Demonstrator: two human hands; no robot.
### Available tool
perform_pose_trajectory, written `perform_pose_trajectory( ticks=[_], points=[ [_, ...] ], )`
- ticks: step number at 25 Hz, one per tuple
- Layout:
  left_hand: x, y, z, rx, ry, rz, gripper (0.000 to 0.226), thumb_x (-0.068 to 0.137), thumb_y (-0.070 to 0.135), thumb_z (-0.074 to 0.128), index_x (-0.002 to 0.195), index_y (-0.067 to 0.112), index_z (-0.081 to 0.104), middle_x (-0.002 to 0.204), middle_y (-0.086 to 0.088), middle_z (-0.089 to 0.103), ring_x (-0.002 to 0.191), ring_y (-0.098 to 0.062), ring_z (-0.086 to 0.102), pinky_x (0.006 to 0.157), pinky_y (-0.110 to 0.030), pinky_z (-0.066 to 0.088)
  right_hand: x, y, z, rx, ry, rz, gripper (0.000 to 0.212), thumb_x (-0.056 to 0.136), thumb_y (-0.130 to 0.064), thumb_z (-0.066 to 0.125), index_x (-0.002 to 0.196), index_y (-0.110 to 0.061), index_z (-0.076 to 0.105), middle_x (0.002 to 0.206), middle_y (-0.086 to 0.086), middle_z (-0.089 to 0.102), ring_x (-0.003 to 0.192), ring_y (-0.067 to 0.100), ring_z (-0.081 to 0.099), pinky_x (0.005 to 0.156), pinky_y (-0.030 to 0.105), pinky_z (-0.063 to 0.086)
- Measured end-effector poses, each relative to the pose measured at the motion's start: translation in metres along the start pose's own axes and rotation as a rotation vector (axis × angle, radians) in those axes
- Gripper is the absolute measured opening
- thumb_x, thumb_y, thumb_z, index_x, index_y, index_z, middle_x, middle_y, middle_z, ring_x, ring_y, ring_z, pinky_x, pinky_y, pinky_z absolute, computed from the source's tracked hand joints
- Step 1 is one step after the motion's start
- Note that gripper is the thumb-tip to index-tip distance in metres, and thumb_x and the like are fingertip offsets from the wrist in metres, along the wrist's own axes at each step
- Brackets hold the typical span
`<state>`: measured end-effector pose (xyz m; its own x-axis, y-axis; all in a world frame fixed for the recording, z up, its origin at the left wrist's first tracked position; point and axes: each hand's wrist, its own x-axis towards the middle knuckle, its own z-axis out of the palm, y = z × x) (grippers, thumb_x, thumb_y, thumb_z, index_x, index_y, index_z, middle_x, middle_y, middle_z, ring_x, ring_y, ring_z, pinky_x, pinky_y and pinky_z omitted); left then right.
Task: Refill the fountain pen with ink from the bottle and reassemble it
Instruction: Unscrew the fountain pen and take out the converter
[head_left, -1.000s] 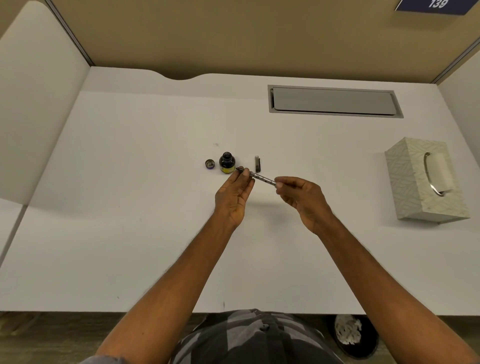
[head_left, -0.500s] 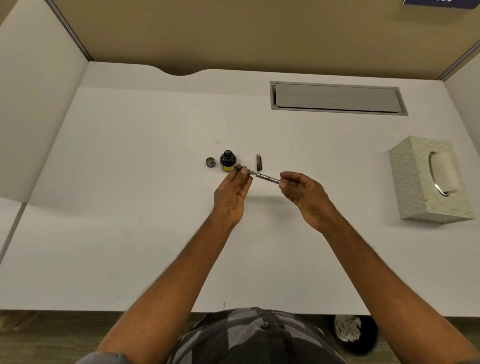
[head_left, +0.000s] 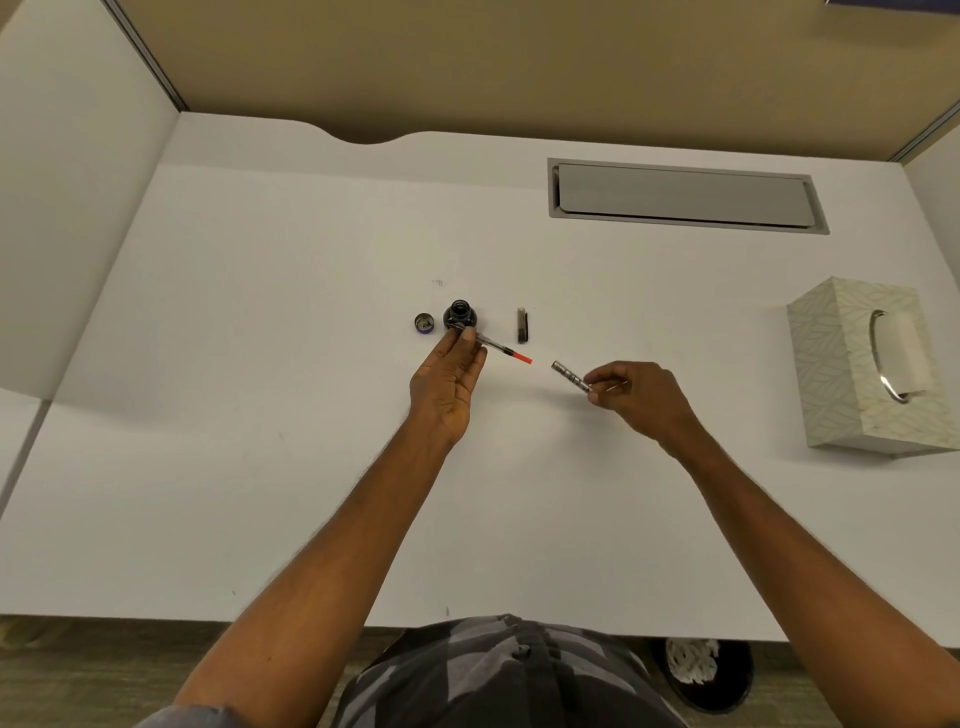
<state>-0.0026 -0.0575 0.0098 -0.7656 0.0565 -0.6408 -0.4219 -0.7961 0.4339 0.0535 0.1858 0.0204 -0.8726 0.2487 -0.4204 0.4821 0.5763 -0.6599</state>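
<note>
The person's left hand (head_left: 451, 379), palm facing inward with the fingers stretched forward, pinches between thumb and fingertips the front section of a fountain pen with its clear ink converter and red end knob (head_left: 501, 349); the red tip points to the right, toward the other hand, and the nib end is hidden behind the fingers. The right hand (head_left: 636, 397) is curled, its thumb and forefinger closed on one end of the patterned silver metal pen barrel (head_left: 570, 375), whose open end points left at the red tip, the two pieces apart with a gap of bare desk between them. Just beyond the left fingertips stands the small round dark glass ink bottle (head_left: 460, 315), uncapped, and close to its left lies its round cap (head_left: 424, 322), inside facing up. Beyond the gap between the hands a dark cylindrical pen cap (head_left: 522, 325) lies on the white desk (head_left: 260, 415). Far to the right of the right hand sits a pale patterned tissue box (head_left: 852, 364), and well beyond it a grey rectangular cable hatch (head_left: 683, 196) is set into the desk.
</note>
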Motion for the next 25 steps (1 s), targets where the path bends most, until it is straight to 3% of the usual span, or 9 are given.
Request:
perform_pose_trajectory(
  ticks=[3, 7, 9, 16, 25],
  points=[
    [0.001, 0.000, 0.000, -0.005, 0.008, -0.007, 0.029, 0.092, -0.007, 0.065, 0.120, -0.001, 0.065, 0.100, -0.009, 0.076, 0.083, -0.014, 0.076, 0.080, -0.030, 0.063, 0.019, -0.005, 0.012, 0.011, 0.127, 0.026, 0.019, 0.085, -0.016, 0.082, 0.104, -0.017, 0.079, 0.095, -0.001, 0.079, 0.082, 0.010, 0.069, 0.067, 0.010, 0.045],
    [0.002, -0.003, 0.000, -0.010, 0.009, -0.014, 0.036, 0.091, -0.006, 0.066, 0.127, -0.001, 0.062, 0.107, -0.011, 0.074, 0.086, -0.014, 0.076, 0.083, -0.030, 0.063, 0.042, -0.018, 0.038, 0.029, 0.179, 0.027, 0.017, 0.083, -0.017, 0.081, 0.100, -0.018, 0.079, 0.094, 0.000, 0.079, 0.091, 0.016, 0.074, 0.089, 0.031, 0.057],
    [0.003, -0.004, 0.000, -0.009, 0.014, -0.016, 0.035, 0.091, -0.006, 0.067, 0.125, -0.001, 0.064, 0.107, -0.011, 0.074, 0.086, -0.014, 0.076, 0.083, -0.030, 0.063, 0.052, -0.024, 0.048, 0.028, 0.198, 0.016, 0.017, 0.083, -0.016, 0.078, 0.100, -0.017, 0.079, 0.096, 0.002, 0.080, 0.096, 0.020, 0.075, 0.093, 0.036, 0.057],
    [0.005, -0.003, -0.003, 0.006, 0.023, -0.019, 0.027, 0.091, -0.004, 0.067, 0.118, 0.001, 0.068, 0.107, -0.010, 0.074, 0.086, -0.013, 0.076, 0.084, -0.030, 0.062, 0.072, -0.032, 0.062, -0.010, 0.231, 0.016, 0.020, 0.082, -0.016, 0.080, 0.101, -0.014, 0.079, 0.096, 0.005, 0.080, 0.098, 0.023, 0.073, 0.090, 0.033, 0.054],
    [0.007, -0.007, 0.000, 0.014, 0.034, -0.027, 0.036, 0.090, -0.002, 0.069, 0.126, -0.001, 0.065, 0.112, -0.011, 0.074, 0.094, -0.015, 0.074, 0.088, -0.032, 0.061, 0.081, -0.034, 0.068, -0.022, 0.251, 0.026, 0.025, 0.081, -0.020, 0.083, 0.103, -0.012, 0.076, 0.093, 0.004, 0.078, 0.097, 0.022, 0.071, 0.086, 0.027, 0.047]
  ],
)
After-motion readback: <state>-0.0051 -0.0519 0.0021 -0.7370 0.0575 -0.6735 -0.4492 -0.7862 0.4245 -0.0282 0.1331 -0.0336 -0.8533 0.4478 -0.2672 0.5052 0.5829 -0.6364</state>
